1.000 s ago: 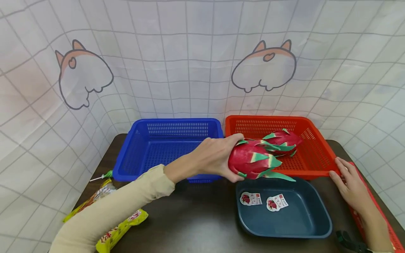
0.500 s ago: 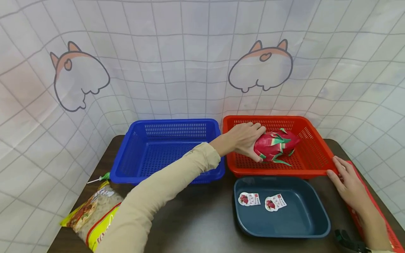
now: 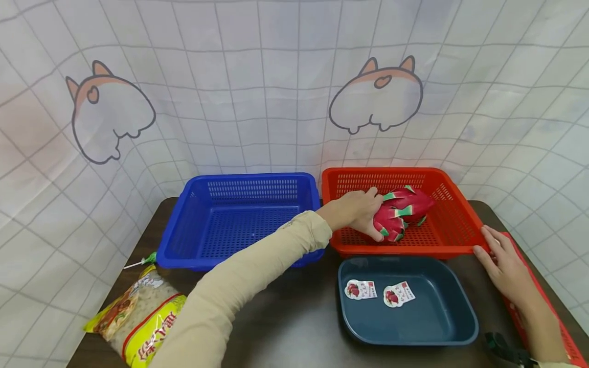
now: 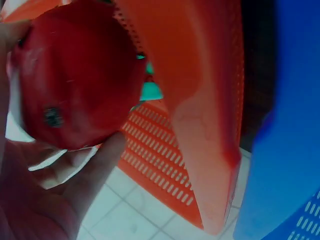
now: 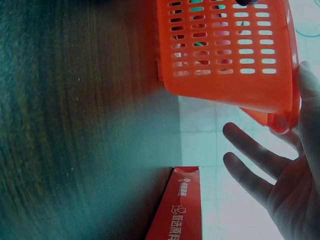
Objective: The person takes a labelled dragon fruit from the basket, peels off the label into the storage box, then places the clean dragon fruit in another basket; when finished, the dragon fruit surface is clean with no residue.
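Note:
Inside the red basket [image 3: 460, 220], my left hand [image 3: 356, 212] grips a dragon fruit [image 3: 388, 225], its fingers curled round the near end. In the left wrist view that dragon fruit [image 4: 80, 75] fills the palm, with its round red end towards the camera. A second dragon fruit [image 3: 416, 199] lies behind and right of it, partly covered. At the basket's front right corner, my right hand [image 3: 506, 268] holds the rim. The right wrist view shows the right hand [image 5: 295, 175] with its thumb on the basket rim [image 5: 290, 90] and two fingers extended free.
A blue basket [image 3: 239, 260] stands left of the red one. In front lies a dark teal tray [image 3: 442, 306] with two dragon-fruit stickers [image 3: 399, 295]. A yellow food bag [image 3: 142, 317] and a lollipop [image 3: 144, 260] lie left; a red box [image 3: 520, 322] lies right.
My left hand has carried the dragon fruit from above the tray's back edge into the red basket, beside the other one. My right hand has stayed at the basket corner.

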Motion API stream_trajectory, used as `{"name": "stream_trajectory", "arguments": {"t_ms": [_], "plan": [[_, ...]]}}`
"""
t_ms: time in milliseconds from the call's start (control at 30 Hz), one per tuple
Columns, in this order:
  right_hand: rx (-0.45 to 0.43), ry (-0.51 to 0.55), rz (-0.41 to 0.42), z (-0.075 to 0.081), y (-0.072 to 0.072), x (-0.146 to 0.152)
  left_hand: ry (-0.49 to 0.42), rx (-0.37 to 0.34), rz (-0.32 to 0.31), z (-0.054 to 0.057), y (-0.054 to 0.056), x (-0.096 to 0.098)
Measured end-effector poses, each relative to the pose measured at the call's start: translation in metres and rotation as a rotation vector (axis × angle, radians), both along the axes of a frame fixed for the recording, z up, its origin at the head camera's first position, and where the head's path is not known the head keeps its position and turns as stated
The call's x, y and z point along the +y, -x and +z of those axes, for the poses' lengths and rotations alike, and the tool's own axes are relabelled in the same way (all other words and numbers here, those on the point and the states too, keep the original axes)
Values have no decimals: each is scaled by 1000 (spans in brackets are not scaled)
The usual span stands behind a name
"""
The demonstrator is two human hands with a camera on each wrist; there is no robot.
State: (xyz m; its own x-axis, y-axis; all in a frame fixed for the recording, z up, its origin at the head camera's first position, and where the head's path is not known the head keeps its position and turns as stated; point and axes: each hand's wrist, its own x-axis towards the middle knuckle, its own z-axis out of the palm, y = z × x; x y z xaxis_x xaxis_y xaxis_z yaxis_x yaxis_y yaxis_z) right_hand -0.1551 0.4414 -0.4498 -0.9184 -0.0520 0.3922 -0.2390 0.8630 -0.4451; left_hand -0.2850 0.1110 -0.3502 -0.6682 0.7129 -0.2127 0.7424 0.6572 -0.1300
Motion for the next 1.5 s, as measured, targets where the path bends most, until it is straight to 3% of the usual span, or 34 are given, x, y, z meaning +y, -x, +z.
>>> {"name": "stream_trajectory", "arguments": {"t_ms": [167, 333, 633, 833, 1000, 1133, 1300, 1500], "plan": [[8, -5, -2, -1, -3, 1, 58, -12, 3, -1, 2, 0], [24, -1, 5, -1, -4, 3, 49, -29, 6, -1, 1, 1], [12, 1, 4, -2, -6, 1, 166, -28, 57, 6, -8, 3], [26, 2, 3, -2, -4, -1, 170, -51, 84, 6, -10, 1], [19, 14, 14, -2, -4, 0, 186, -146, 138, 3, -9, -3], [-1, 14, 11, -3, -6, 0, 263, -264, 190, 7, -5, -1], [9, 16, 1, -2, -8, 3, 325, -371, 155, 18, 2, 1], [3, 60, 51, 0, -7, 3, 209, -316, 62, 14, 1, -20]]}}
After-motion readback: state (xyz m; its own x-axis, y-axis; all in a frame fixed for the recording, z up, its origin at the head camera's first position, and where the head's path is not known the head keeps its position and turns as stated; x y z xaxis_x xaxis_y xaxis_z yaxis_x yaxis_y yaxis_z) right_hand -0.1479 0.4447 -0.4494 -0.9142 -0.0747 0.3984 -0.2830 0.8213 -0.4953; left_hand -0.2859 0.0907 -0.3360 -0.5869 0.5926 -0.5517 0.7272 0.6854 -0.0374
